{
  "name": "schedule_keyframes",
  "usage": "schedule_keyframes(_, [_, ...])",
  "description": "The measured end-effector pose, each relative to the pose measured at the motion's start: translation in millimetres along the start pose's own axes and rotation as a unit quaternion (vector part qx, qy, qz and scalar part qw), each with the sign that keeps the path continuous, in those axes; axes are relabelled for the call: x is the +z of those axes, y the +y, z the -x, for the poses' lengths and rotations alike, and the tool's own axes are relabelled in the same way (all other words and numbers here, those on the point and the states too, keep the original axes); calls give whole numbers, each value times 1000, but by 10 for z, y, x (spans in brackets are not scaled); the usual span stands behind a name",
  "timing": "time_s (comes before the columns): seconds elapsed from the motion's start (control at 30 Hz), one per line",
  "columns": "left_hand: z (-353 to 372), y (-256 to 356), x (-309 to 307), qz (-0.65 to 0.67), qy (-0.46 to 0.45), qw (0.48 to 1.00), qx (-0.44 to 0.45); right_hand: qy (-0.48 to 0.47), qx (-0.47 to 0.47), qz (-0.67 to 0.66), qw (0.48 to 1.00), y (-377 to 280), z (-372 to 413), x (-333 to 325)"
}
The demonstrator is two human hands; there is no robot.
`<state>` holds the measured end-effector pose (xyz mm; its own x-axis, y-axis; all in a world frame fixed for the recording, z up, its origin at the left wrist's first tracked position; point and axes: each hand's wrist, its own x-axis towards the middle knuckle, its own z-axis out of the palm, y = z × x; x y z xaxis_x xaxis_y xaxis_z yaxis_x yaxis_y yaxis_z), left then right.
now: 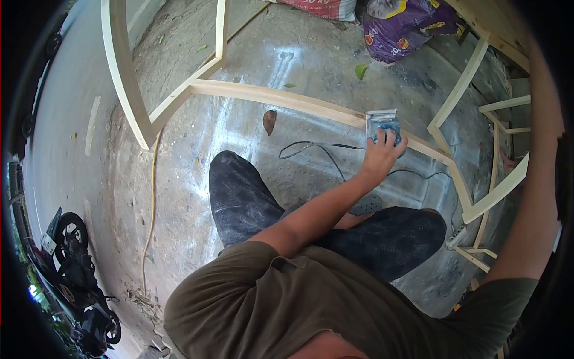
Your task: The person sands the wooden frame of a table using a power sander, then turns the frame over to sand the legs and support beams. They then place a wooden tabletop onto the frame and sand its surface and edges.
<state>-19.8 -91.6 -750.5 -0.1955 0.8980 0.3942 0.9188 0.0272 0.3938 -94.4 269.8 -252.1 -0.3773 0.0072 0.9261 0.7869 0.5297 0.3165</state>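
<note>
My left hand [383, 152] is closed over the top of a blue electric sander [382, 119]. The sander rests on a pale wooden rail [281, 99], near its right end. This rail belongs to a wooden frame with upright pieces at both ends. A dark cord [326, 145] loops over the floor beside the sander. My right arm [535, 173] stretches up along the right edge of the view, and its hand lies outside the picture.
White dust marks the concrete floor [179, 197]. A purple sack [406, 33] and a white-and-red sack [323, 7] lie at the back. More wooden framing [496, 191] stands at right. A yellow hose or cable [152, 209] runs at left, and a motorcycle [75, 275] stands beyond.
</note>
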Motion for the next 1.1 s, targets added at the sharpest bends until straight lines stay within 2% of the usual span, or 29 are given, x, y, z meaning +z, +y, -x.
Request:
schedule_keyframes(0.03, [-71, 31, 3, 12, -5, 1000, 8, 14, -64, -2, 998, 181, -11, 105])
schedule_keyframes(0.13, [-12, -217, -198, 25, -37, 999, -4, -40, -147, 161, 975, 22, 84, -111])
schedule_keyframes(0.23, [237, -865, -735, -13, -61, 997, -43, -31, 57, -22, 998, -104, 21, -133])
schedule_keyframes(0.3, [495, -1410, -983, -44, -67, 992, -94, 16, 58, 5, 998, -217, 83, -111])
schedule_keyframes(0.33, [600, -1691, -1146, -66, -35, 993, -94, 39, 57, 19, 997, -265, 92, -95])
schedule_keyframes(0.37, [709, -1972, -1306, -87, -3, 992, -94, 41, 52, 6, 998, -275, 87, -117])
schedule_keyframes(0.43, [853, -2516, -1615, -98, 3, 988, -119, 40, 41, -20, 998, -274, 136, -171])
schedule_keyframes(0.53, [702, -3122, -2117, -102, 17, 977, -186, 25, 23, -31, 999, -158, 140, -138])
schedule_keyframes(0.57, [557, -3279, -2303, -98, 47, 977, -183, 0, 69, 9, 998, -334, 102, -197])
schedule_keyframes(0.6, [430, -3496, -2419, -86, 53, 972, -214, 1, 60, 2, 998, -293, 127, -211])
schedule_keyframes(0.7, [-124, -3957, -2750, -176, -36, 928, -328, -9, 52, -3, 999, -250, 135, -204])
schedule_keyframes(0.77, [-514, -4555, -2715, -235, -106, 891, -374, -28, 76, 28, 996, -287, 80, -154])
schedule_keyframes(0.83, [-997, -4597, -2795, -218, -243, 859, -395, -5, 52, 3, 999, -51, 73, -36])
schedule_keyframes(0.93, [-1368, -4674, -2485, -249, -336, 827, -376, -9, 42, 30, 999, -143, 113, -8])
schedule_keyframes(1.0, [-1503, -4544, -2267, -239, -346, 838, -348, -12, 33, 32, 999, -137, 102, -80])
schedule_keyframes(1.1, [-1450, -3911, -2016, -196, -356, 868, -286, -16, 34, 5, 999, 21, 140, 4])
